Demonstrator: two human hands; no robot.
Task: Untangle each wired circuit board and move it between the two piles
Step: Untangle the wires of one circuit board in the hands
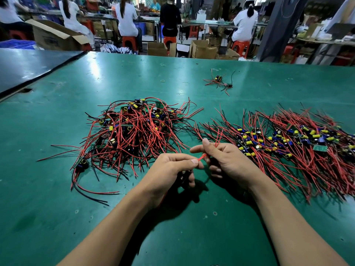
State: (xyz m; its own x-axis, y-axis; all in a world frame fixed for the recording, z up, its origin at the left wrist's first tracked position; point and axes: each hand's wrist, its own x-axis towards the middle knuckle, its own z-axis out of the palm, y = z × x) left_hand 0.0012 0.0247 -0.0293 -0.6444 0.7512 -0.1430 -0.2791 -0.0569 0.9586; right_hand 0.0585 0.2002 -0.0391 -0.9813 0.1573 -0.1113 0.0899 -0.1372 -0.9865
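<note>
The right pile (288, 148) runs off the frame at 3 o'clock, so we cannot see its full spread. Under our left hand (171, 169) a dark shape (183, 177) sits inside the curled fingers; we cannot tell whether it is the board. Both hands are closed. The left one pinches the end of the red wires (201, 157) between thumb and forefinger. The right hand (226, 160) grips the same strands, which rise past its thumb toward 12 o'clock. This piece hangs just above the tabletop (48, 189), in the gap between the piles. The tangled pile (138, 131) lies at 10 o'clock from the hands, and a small cluster (219, 82) lies well apart at 12 o'clock. Bare green surface stretches at 6 and 9 o'clock.
</note>
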